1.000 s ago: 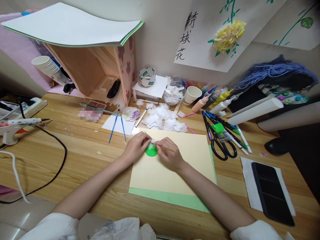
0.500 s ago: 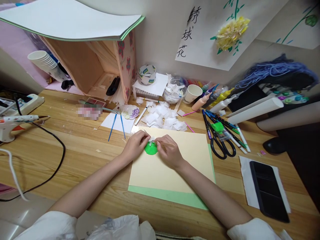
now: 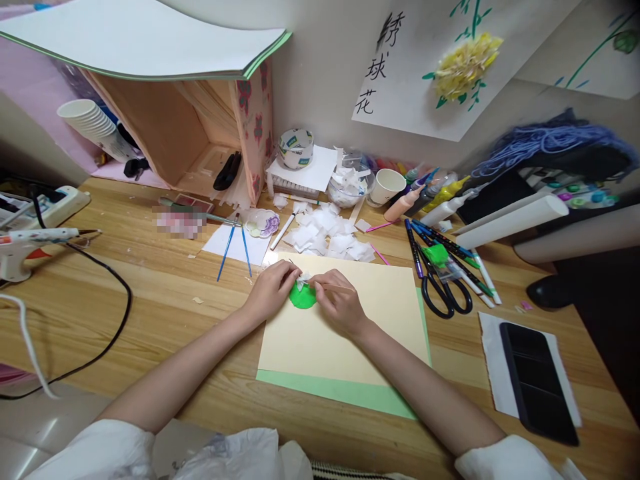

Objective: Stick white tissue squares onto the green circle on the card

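A wooden worktop (image 3: 200, 347) runs below a pale wall, where a sheet bearing Chinese characters and a raised yellow flower (image 3: 467, 68) hangs; a pink-sided box (image 3: 255, 133) with paper on top stands at the back left; loose white paper pieces (image 3: 327, 233) lie in a heap near the middle, with a paper cup (image 3: 387, 187) and squeeze bottles behind; black-handled scissors (image 3: 445, 297) and markers lie to the right, and a glue gun (image 3: 30, 243) to the far left.

Both forearms reach forward from white sleeves and angle inward, so the hands nearly meet over the cream sheet (image 3: 345, 333), which lies on green paper; the left hand (image 3: 273, 288) has its fingers bent in a closed grip at the edge of a green disc (image 3: 303, 297), by a small white paper piece (image 3: 302, 283) on its upper part; the right hand (image 3: 343, 300) grips a thin wooden stick (image 3: 334, 288), its tip close to that piece.
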Action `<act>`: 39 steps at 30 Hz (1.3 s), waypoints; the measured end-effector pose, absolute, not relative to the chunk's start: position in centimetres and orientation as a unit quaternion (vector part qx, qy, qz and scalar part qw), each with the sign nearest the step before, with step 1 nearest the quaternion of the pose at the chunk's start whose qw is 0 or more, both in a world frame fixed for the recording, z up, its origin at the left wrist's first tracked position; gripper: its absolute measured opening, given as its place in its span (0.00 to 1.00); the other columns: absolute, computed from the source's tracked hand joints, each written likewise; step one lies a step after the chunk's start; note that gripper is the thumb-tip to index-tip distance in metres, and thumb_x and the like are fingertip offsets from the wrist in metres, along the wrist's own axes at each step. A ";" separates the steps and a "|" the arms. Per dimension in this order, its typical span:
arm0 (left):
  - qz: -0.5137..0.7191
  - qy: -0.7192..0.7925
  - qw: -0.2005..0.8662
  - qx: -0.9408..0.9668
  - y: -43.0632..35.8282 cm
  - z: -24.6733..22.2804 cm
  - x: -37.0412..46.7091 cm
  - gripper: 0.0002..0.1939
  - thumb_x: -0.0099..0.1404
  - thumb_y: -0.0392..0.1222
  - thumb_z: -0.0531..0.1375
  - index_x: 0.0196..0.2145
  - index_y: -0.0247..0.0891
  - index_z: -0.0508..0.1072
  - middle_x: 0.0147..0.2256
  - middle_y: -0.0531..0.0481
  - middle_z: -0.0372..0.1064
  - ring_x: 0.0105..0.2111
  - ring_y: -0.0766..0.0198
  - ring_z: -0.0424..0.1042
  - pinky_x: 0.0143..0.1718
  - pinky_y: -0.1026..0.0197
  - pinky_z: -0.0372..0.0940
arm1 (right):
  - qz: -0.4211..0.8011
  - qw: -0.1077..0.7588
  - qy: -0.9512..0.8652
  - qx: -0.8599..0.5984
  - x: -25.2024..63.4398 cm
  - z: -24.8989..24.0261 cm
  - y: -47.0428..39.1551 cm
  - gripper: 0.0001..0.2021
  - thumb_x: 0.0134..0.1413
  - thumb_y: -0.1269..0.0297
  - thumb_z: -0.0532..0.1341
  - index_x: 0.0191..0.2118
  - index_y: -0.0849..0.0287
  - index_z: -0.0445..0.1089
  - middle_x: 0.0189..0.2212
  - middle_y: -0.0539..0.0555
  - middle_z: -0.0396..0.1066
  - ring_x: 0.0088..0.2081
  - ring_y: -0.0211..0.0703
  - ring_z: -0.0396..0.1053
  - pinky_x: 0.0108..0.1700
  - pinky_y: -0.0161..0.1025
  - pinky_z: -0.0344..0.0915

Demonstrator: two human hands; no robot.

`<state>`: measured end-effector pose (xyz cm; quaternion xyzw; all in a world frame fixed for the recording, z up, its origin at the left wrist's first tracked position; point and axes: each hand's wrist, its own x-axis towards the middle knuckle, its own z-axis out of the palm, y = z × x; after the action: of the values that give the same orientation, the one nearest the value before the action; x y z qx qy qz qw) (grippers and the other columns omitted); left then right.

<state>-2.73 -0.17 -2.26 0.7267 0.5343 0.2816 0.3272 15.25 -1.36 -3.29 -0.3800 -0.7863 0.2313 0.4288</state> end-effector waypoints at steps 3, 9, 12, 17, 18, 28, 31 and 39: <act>0.279 0.537 0.327 0.726 -0.2 -2.2 -2.7 0.12 0.68 0.44 0.48 0.33 0.38 0.68 0.33 0.49 0.69 0.34 0.63 0.67 0.38 0.60 0.60 | 0.230 0.420 -0.791 -0.381 15.2 -3.2 -1.3 0.08 0.59 0.72 0.53 0.40 0.56 0.67 0.33 0.54 0.73 0.36 0.44 0.67 0.37 0.44 0.66; 0.275 0.537 0.324 0.729 -0.2 -2.2 -2.8 0.12 0.68 0.44 0.48 0.34 0.38 0.68 0.33 0.49 0.69 0.35 0.63 0.67 0.38 0.60 0.60 | 0.234 0.418 -0.789 -0.385 15.1 -3.1 -1.3 0.08 0.60 0.71 0.52 0.39 0.56 0.67 0.33 0.54 0.73 0.36 0.44 0.67 0.38 0.44 0.66; 0.272 0.536 0.320 0.732 -0.1 -2.2 -2.8 0.12 0.68 0.44 0.48 0.34 0.38 0.68 0.33 0.49 0.69 0.35 0.63 0.67 0.38 0.60 0.60 | 0.236 0.416 -0.788 -0.388 15.1 -3.0 -1.3 0.08 0.60 0.71 0.52 0.39 0.55 0.67 0.33 0.54 0.73 0.35 0.44 0.67 0.37 0.44 0.66; 0.268 0.533 0.320 0.736 -0.1 -2.2 -2.7 0.10 0.67 0.42 0.49 0.34 0.38 0.68 0.33 0.49 0.69 0.35 0.63 0.67 0.38 0.60 0.60 | 0.238 0.420 -0.776 -0.405 15.2 -3.0 -1.2 0.08 0.60 0.72 0.52 0.36 0.56 0.67 0.31 0.53 0.73 0.35 0.44 0.67 0.37 0.43 0.66; 0.268 0.533 0.320 0.736 -0.1 -2.2 -2.7 0.10 0.67 0.42 0.49 0.34 0.38 0.68 0.33 0.49 0.69 0.35 0.63 0.67 0.38 0.60 0.60 | 0.239 0.421 -0.774 -0.408 15.2 -3.0 -1.2 0.08 0.60 0.72 0.52 0.35 0.56 0.67 0.31 0.53 0.73 0.35 0.44 0.67 0.37 0.43 0.66; 0.268 0.533 0.317 0.737 -0.1 -2.3 -2.8 0.11 0.67 0.43 0.48 0.33 0.38 0.68 0.33 0.49 0.69 0.35 0.62 0.67 0.38 0.60 0.60 | 0.235 0.419 -0.774 -0.414 15.0 -2.9 -1.3 0.08 0.60 0.71 0.52 0.35 0.56 0.67 0.30 0.53 0.73 0.34 0.44 0.67 0.37 0.42 0.66; 0.266 0.526 0.320 0.742 -0.1 -2.2 -2.9 0.11 0.67 0.43 0.49 0.34 0.38 0.68 0.32 0.49 0.68 0.34 0.62 0.67 0.37 0.60 0.60 | 0.234 0.439 -0.763 -0.413 15.2 -2.9 -1.4 0.08 0.60 0.71 0.52 0.34 0.55 0.67 0.30 0.52 0.72 0.33 0.43 0.68 0.36 0.43 0.66; 0.253 0.497 0.359 0.749 -0.2 -1.5 -3.5 0.08 0.64 0.39 0.51 0.39 0.38 0.68 0.34 0.49 0.68 0.34 0.64 0.66 0.36 0.62 0.60 | 0.252 0.462 -0.745 -0.410 15.4 -2.9 -1.5 0.07 0.58 0.72 0.54 0.34 0.55 0.67 0.29 0.52 0.72 0.33 0.42 0.68 0.35 0.42 0.66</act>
<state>-3.48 -0.18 -1.47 0.7488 0.4966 0.2531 0.3586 15.40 -1.54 -2.92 -0.4103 -0.7448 0.2515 0.4622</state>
